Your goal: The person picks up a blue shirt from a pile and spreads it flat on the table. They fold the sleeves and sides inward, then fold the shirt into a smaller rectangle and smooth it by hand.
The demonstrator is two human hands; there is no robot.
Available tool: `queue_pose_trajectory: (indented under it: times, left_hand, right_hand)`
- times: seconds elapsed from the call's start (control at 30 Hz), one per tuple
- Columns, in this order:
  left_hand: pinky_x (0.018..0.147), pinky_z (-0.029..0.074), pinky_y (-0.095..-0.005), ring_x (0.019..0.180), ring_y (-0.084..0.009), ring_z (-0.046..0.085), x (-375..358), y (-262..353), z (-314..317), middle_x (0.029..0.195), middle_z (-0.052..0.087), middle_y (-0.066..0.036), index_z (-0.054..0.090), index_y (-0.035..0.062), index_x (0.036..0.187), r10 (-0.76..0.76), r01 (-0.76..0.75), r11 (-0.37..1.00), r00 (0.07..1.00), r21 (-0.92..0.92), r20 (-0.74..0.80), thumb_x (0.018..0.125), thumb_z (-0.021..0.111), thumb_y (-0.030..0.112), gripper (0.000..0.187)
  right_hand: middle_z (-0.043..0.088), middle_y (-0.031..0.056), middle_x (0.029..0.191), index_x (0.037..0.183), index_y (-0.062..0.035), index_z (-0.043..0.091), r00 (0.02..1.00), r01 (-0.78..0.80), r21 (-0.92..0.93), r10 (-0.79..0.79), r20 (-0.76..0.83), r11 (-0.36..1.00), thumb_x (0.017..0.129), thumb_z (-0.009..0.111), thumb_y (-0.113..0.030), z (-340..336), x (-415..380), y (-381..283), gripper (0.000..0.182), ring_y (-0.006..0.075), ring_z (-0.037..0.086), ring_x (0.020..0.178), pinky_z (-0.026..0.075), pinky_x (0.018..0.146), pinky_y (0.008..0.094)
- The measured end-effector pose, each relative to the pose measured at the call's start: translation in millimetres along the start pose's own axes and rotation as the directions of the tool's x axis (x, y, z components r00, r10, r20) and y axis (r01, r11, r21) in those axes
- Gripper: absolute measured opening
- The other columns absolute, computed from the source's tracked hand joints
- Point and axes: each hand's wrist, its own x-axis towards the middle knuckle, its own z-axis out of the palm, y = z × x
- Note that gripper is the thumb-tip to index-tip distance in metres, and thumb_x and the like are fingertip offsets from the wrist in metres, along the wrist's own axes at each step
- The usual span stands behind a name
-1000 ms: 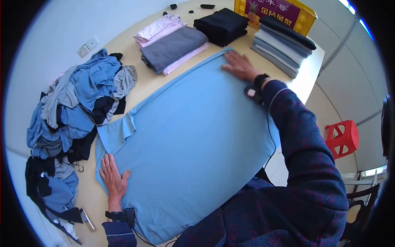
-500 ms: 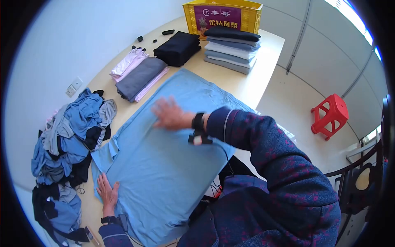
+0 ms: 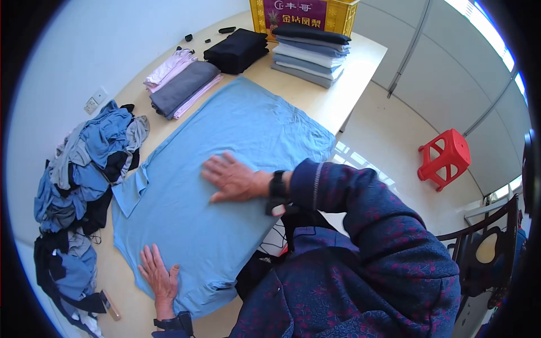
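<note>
A light blue T-shirt (image 3: 191, 225) lies spread over the table, one short sleeve (image 3: 131, 192) out to the left. My right hand (image 3: 230, 178) rests palm down on the middle of the cloth, fingers stretched out and a black strap on the wrist. Near the lower left edge of the shirt, my left hand (image 3: 159, 275) lies flat with its fingers spread, partly on the fabric. Wrinkles show around the lower hem and at the far right end. Neither hand grips anything.
Crumpled clothes (image 3: 84, 163) are heaped along the left edge. Folded stacks stand at the back: pink and grey (image 3: 183, 90), black (image 3: 235, 52), and mixed colours (image 3: 310, 56). Behind them is a yellow crate (image 3: 344, 17). A red stool (image 3: 445, 158) stands on the floor, right.
My right hand has moved down from the upper part of the shirt to its middle. My left hand has shifted slightly down and right, and the view has tilted a little.
</note>
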Motion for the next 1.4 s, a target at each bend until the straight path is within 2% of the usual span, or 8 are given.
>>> queue_pose_trajectory:
  times: [0.27,0.63,0.8,0.87,1.0,1.3,1.33,1.4]
  left_hand:
    - [0.115,0.003,-0.0618,0.149,-0.0379,0.011,-2,-2,2,0.160,0.019,-0.019,0.023,0.0069,0.154,-0.007,0.007,1.000,1.000,-0.006,-0.010,0.087,0.040,0.075,0.097]
    - [0.115,0.001,-0.0616,0.150,-0.0370,0.009,-1,0,-4,0.160,0.018,-0.019,0.022,0.0076,0.154,-0.036,0.038,0.998,0.998,-0.040,0.047,0.087,0.043,0.071,0.095]
    - [0.116,0.000,-0.0613,0.150,-0.0368,0.009,-30,18,-17,0.160,0.018,-0.020,0.022,0.0068,0.154,-0.028,0.030,0.998,0.999,-0.046,0.042,0.087,0.042,0.074,0.097]
    - [0.116,0.000,-0.0611,0.149,-0.0370,0.010,-47,33,-19,0.160,0.018,-0.020,0.022,0.0064,0.154,0.006,-0.003,0.996,0.999,-0.086,0.034,0.087,0.039,0.076,0.099]
    - [0.116,0.002,-0.0610,0.149,-0.0373,0.011,-75,45,-9,0.159,0.020,-0.020,0.023,0.0058,0.154,0.011,-0.011,0.996,1.000,-0.092,0.003,0.086,0.034,0.079,0.100]
    - [0.115,0.007,-0.0615,0.148,-0.0383,0.015,-82,47,4,0.159,0.022,-0.020,0.026,0.0072,0.153,0.009,-0.009,1.000,0.999,-0.023,-0.040,0.085,0.051,0.068,0.095]
    - [0.115,0.007,-0.0616,0.148,-0.0384,0.015,-81,49,3,0.159,0.023,-0.019,0.026,0.0074,0.153,0.004,-0.005,1.000,0.999,-0.020,-0.043,0.085,0.054,0.066,0.094]
    - [0.115,0.008,-0.0621,0.148,-0.0385,0.016,-81,50,5,0.158,0.023,-0.019,0.027,0.0077,0.153,0.006,-0.006,1.000,0.998,-0.016,-0.057,0.084,0.057,0.063,0.093]
  right_hand:
    - [0.032,0.0204,0.152,0.146,-0.0043,0.036,0.875,-0.476,-0.223,0.485,-0.017,0.851,0.096,0.039,-0.060,-109,-110,173,0.075,0.0357,0.025,0.144,0.015,0.118,0.0516]
    - [0.030,0.0211,0.153,0.148,-0.0089,0.035,0.752,-0.615,-0.242,0.650,0.107,0.751,0.093,0.039,-0.065,-130,-101,159,0.079,0.0387,0.020,0.145,0.011,0.117,0.0597]
    - [0.039,0.0245,0.146,0.142,-0.0055,0.043,0.958,-0.245,-0.322,0.178,-0.226,0.914,0.089,0.052,-0.061,-48,-58,44,0.078,0.0427,0.033,0.138,0.021,0.112,0.0626]
    - [0.042,0.0253,0.143,0.140,-0.0024,0.044,0.974,-0.037,-0.181,-0.006,-0.229,0.983,0.088,0.056,-0.058,-23,-55,-30,0.077,0.0425,0.036,0.136,0.023,0.111,0.0624]
    - [0.039,0.0247,0.147,0.139,-0.0001,0.044,0.999,0.026,0.013,-0.026,-0.034,1.000,0.088,0.054,-0.058,-9,-61,-86,0.078,0.0403,0.034,0.139,0.021,0.114,0.0590]
    - [0.043,0.0228,0.142,0.141,-0.0038,0.044,0.976,-0.053,-0.270,-0.008,-0.218,0.961,0.094,0.048,-0.056,-46,-142,53,0.070,0.0389,0.037,0.134,0.026,0.111,0.0521]
    - [0.039,0.0232,0.147,0.144,-0.0042,0.041,0.986,-0.166,-0.132,0.160,-0.054,0.977,0.095,0.049,-0.053,-79,-149,71,0.069,0.0400,0.034,0.138,0.024,0.114,0.0503]
    - [0.037,0.0200,0.150,0.142,-0.0050,0.042,0.956,-0.285,-0.278,0.251,-0.152,0.917,0.094,0.050,-0.053,-91,-178,119,0.069,0.0377,0.031,0.141,0.023,0.113,0.0531]
